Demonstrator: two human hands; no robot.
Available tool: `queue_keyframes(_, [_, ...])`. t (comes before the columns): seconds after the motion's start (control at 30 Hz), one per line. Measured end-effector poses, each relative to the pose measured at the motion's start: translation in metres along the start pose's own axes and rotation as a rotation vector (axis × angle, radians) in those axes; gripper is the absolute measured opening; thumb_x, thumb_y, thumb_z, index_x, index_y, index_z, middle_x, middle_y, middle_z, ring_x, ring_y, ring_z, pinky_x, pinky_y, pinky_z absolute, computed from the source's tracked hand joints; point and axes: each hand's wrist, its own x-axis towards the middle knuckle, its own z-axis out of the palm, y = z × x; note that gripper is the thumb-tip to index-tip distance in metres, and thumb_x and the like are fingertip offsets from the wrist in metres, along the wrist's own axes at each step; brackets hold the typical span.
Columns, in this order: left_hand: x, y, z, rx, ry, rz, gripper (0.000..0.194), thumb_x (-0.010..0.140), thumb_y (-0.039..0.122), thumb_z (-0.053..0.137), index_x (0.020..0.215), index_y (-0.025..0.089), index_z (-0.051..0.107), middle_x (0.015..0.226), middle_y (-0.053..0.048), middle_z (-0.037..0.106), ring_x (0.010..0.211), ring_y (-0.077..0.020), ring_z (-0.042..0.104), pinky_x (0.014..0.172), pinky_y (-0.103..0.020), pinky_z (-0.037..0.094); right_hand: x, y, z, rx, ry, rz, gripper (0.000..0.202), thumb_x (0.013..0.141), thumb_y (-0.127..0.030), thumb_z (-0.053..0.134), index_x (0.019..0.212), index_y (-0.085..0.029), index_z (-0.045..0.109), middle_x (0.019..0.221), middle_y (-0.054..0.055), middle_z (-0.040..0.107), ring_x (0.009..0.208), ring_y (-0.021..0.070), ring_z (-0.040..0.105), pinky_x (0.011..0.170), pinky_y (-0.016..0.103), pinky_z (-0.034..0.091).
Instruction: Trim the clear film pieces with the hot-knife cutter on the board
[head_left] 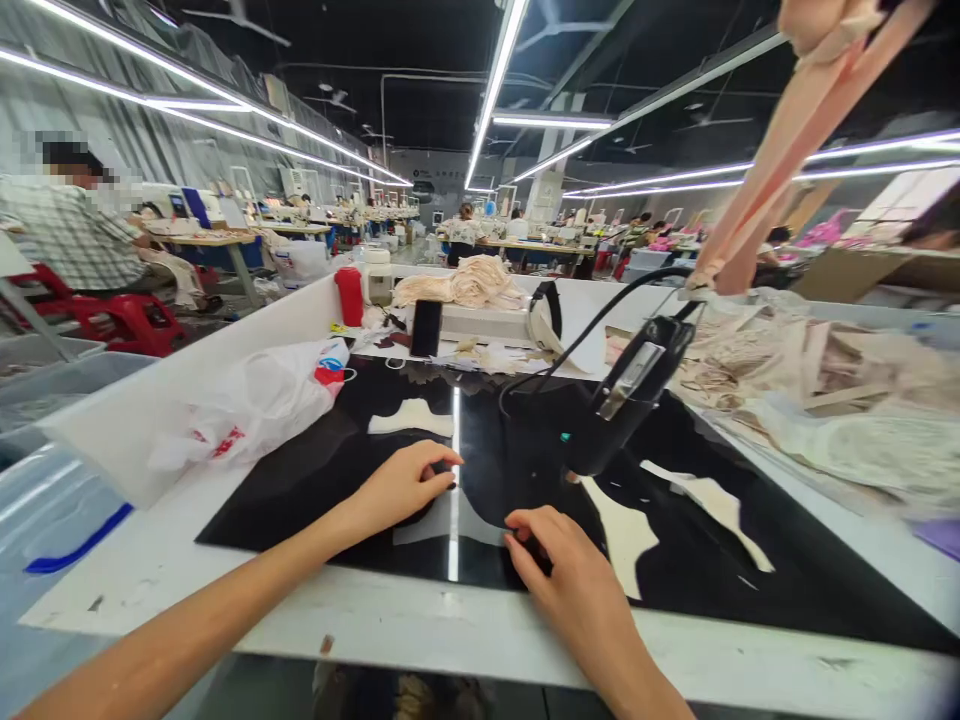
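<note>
A translucent grey piece (427, 528), with a curved outline, lies on the black board (300, 490) in front of me. My left hand (409, 482) hovers at its upper edge, fingers bent, with a gap between thumb and forefinger. At the right corner of the same piece, the thumb and forefinger of my right hand (566, 565) are brought together on its tip; the other fingers curl under. Cream cut pieces lie around: one (411, 416) beyond my left hand, another (621, 535) right of my right hand, and a narrower one (716, 505) farther right.
A black device (637, 385) with a cable stands over the board. A white plastic bag (259, 400) lies left. Behind are a phone (426, 328), a red bottle (349, 296) and folded fabric (480, 282). Fabric heaps (825, 370) fill the right. A co-worker (75, 230) sits left.
</note>
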Motion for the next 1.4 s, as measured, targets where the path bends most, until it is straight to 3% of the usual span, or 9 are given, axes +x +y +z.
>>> queue_keyframes(0.17, [-0.001,-0.015,-0.003,0.092,0.113,0.01,0.039,0.087,0.05,0.056,0.107,0.022,0.074,0.105,-0.004,0.073,0.07,-0.0158,0.058,0.071,-0.029,0.048,-0.018,0.024,-0.037,-0.134,0.062,0.074,0.016,0.099,-0.033,0.053,0.096,-0.028,0.068,0.086,0.0,0.069,0.08,0.0186,0.063,0.075,0.03,0.048])
queue_keyframes(0.3, [-0.001,-0.027,-0.005,0.028,0.113,-0.077,0.05,0.084,0.062,0.055,0.108,0.023,0.074,0.086,-0.003,0.073,0.068,-0.019,0.062,0.066,-0.028,0.048,-0.026,0.074,-0.088,-0.316,0.206,0.239,0.026,0.099,-0.043,0.051,0.097,-0.025,0.069,0.091,0.004,0.071,0.082,0.0214,0.062,0.075,0.034,0.047])
queue_keyframes(0.4, [-0.001,-0.03,-0.002,0.016,0.103,-0.087,0.053,0.082,0.065,0.055,0.109,0.024,0.074,0.086,-0.003,0.073,0.068,-0.0199,0.061,0.061,-0.027,0.046,-0.025,0.112,-0.117,-0.416,0.293,0.305,0.036,0.098,-0.048,0.046,0.097,-0.021,0.069,0.094,0.009,0.072,0.084,0.0255,0.062,0.081,0.04,0.047])
queue_keyframes(0.5, [-0.004,-0.026,-0.001,-0.001,0.102,-0.103,0.047,0.085,0.06,0.057,0.11,0.025,0.074,0.088,-0.001,0.073,0.07,-0.0185,0.06,0.062,-0.025,0.044,-0.018,0.139,-0.127,-0.455,0.317,0.318,0.041,0.097,-0.05,0.043,0.103,-0.019,0.069,0.102,0.011,0.071,0.091,0.0278,0.062,0.088,0.045,0.047])
queue_keyframes(0.67, [-0.009,-0.014,-0.003,-0.015,0.091,-0.129,0.038,0.088,0.052,0.058,0.109,0.025,0.075,0.089,0.002,0.073,0.072,-0.0176,0.058,0.067,-0.024,0.044,0.004,0.163,-0.124,-0.457,0.342,0.346,0.035,0.1,-0.044,0.05,0.116,-0.016,0.066,0.118,0.011,0.068,0.107,0.0269,0.063,0.1,0.049,0.047])
queue_keyframes(0.9, [-0.004,-0.025,-0.002,0.007,0.091,-0.08,0.043,0.087,0.058,0.057,0.109,0.026,0.076,0.103,-0.002,0.076,0.075,-0.0197,0.063,0.072,-0.028,0.048,0.024,0.176,-0.119,-0.309,0.345,0.414,0.032,0.097,-0.039,0.065,0.12,-0.017,0.065,0.121,0.008,0.067,0.105,0.0216,0.067,0.092,0.044,0.057])
queue_keyframes(1.2, [-0.002,-0.038,0.0,0.036,0.088,-0.064,0.046,0.086,0.062,0.056,0.109,0.028,0.076,0.103,-0.004,0.076,0.073,-0.0205,0.064,0.071,-0.029,0.05,0.017,0.171,-0.141,0.057,0.768,0.523,0.035,0.1,-0.049,0.057,0.11,-0.016,0.065,0.093,0.003,0.07,0.078,0.0149,0.068,0.075,0.034,0.058])
queue_keyframes(1.3, [-0.002,-0.036,0.0,0.02,0.097,-0.055,0.046,0.086,0.061,0.057,0.109,0.027,0.076,0.103,-0.004,0.075,0.073,-0.0203,0.063,0.07,-0.029,0.05,0.02,0.16,-0.147,0.154,0.894,0.509,0.049,0.096,-0.062,0.053,0.111,-0.017,0.061,0.077,-0.002,0.063,0.059,0.0125,0.059,0.061,0.03,0.053])
queue_keyframes(1.4, [-0.002,-0.034,0.0,-0.008,0.106,-0.052,0.045,0.085,0.061,0.058,0.107,0.026,0.076,0.095,-0.004,0.075,0.071,-0.0197,0.062,0.066,-0.027,0.05,0.022,0.136,-0.144,0.226,0.93,0.47,0.059,0.087,-0.072,0.054,0.109,-0.018,0.06,0.066,-0.006,0.052,0.052,0.0113,0.046,0.054,0.027,0.046])
